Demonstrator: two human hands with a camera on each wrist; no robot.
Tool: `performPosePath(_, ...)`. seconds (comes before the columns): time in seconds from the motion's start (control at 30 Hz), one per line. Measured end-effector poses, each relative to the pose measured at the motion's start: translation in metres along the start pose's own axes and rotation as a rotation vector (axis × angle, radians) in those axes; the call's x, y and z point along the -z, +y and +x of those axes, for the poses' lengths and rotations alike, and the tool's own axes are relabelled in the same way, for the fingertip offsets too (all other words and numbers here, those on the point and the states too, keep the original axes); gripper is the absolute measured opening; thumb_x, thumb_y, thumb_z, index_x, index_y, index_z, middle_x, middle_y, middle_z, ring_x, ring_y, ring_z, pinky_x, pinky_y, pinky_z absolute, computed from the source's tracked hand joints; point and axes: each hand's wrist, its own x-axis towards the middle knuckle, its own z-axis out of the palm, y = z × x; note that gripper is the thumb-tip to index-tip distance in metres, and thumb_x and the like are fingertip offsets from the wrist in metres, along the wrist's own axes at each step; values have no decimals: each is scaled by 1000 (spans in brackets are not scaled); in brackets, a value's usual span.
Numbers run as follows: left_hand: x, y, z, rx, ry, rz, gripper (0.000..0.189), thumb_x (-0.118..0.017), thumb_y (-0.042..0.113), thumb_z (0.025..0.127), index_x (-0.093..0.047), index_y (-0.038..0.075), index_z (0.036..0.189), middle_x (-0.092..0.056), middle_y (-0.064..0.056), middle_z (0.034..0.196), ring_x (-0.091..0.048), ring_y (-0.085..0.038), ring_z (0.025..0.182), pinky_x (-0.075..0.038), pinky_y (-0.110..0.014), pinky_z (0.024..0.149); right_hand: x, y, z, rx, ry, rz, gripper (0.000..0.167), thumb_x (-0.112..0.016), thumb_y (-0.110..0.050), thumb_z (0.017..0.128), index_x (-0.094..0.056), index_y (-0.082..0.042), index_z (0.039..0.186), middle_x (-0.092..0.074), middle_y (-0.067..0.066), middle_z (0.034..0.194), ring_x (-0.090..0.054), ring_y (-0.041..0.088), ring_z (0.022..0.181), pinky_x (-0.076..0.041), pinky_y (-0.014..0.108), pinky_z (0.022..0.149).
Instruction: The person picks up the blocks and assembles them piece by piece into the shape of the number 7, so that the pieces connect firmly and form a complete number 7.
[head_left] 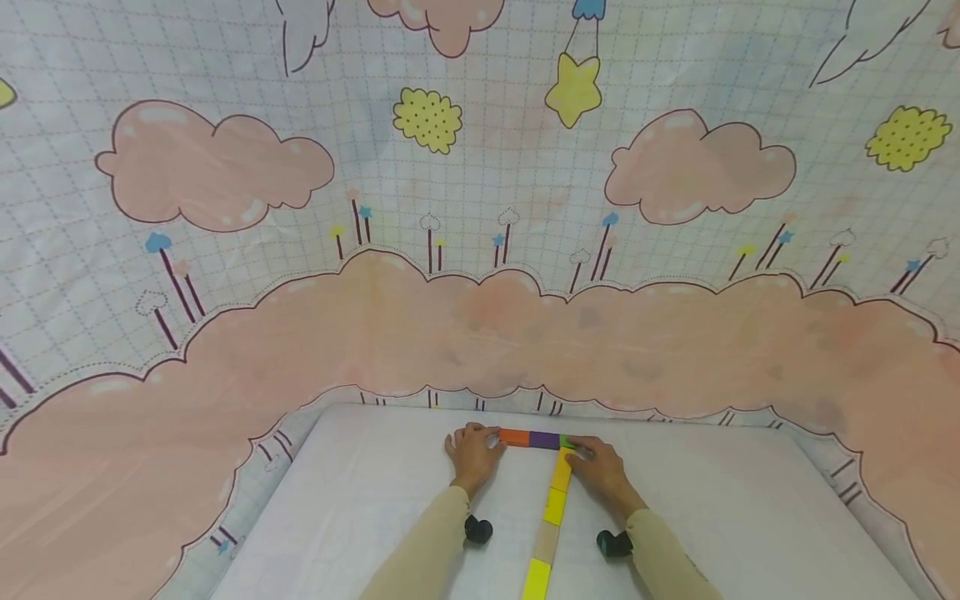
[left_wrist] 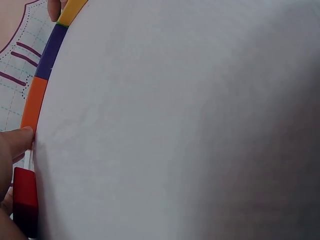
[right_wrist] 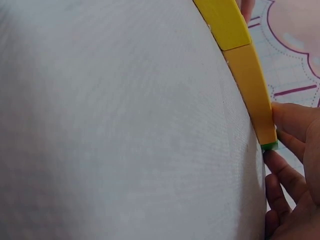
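Note:
In the head view my left hand [head_left: 476, 458] grips the left end of an orange block [head_left: 514, 437]. A purple block [head_left: 544, 440] continues the row to the right. My right hand [head_left: 600, 471] pinches a mostly covered green block [head_left: 566, 441] at the corner, its thumb against the side of a deeper yellow block [head_left: 561, 469]. In the left wrist view the left thumb presses the orange block [left_wrist: 34, 102]; a red block [left_wrist: 25, 202] lies below it, beside the fingers. The right wrist view has the green block [right_wrist: 270, 146] at the yellow one's end.
From the corner a second row runs toward me: a bright yellow block [head_left: 555, 506], a tan block [head_left: 546, 542] and another yellow block [head_left: 536, 579]. The blocks lie on a white table [head_left: 375, 467]. A cloud-patterned cloth [head_left: 480, 333] stands behind its far edge.

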Motion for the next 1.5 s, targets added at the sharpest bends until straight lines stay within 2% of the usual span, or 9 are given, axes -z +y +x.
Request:
performPosePath(0.33,0,2,-1,-19,17,-5,27,-77,24,83,-77,15,108,-62,-13,110,-48,-38,114,-15,-69,108,3,1,-2,46,13,-30,39,-65,-24,93,-63,-17,131,-54,17,142,-42,42,136,-28,64,111)
performPosePath(0.87,-1,3,-2,-24,26,-24,26,-77,22,83,-77,14,108,-62,-14,110,-49,-38,112,-14,-69,109,3,2,-2,17,3,-5,40,-65,-26,93,-62,-17,132,-53,17,143,-40,43,137,-24,67,112)
performPosePath(1.3,-3,2,-1,-26,30,-1,28,-78,23,83,-76,14,109,-62,-14,110,-49,-37,112,-15,-70,108,3,4,0,26,7,-8,40,-64,-27,93,-62,-18,132,-53,15,143,-40,41,137,-26,65,112)
performPosePath(1.5,-2,0,-1,-25,27,9,28,-77,25,84,-76,16,110,-62,-13,110,-50,-37,112,-17,-69,109,2,5,-1,60,10,-11,39,-65,-26,92,-63,-18,131,-55,16,141,-43,42,135,-28,65,110)
